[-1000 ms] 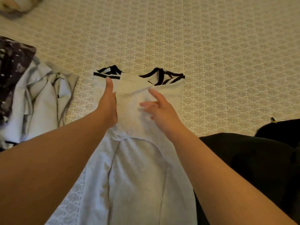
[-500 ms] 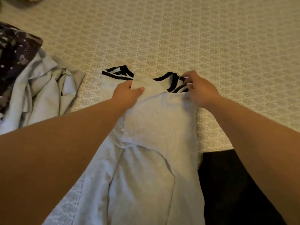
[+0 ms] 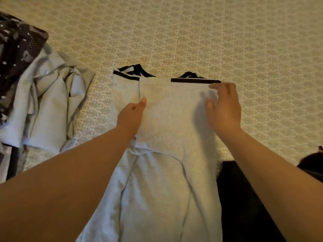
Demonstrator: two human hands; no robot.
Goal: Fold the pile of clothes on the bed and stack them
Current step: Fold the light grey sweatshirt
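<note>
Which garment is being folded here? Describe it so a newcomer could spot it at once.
On the patterned bedspread, look at the middle, between the two forearms. The light grey garment lies there lengthwise, under the left hand and right hand. Unlike the crumpled pile at left, it is flat and has black trim along its far edge.

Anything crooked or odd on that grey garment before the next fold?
Slightly. On the grey garment, the folded-over panel's top edge sits lower on the left than the black-trimmed edge on the right, so the two trims do not line up. The left hand and right hand rest on it. No damage shows.
</note>
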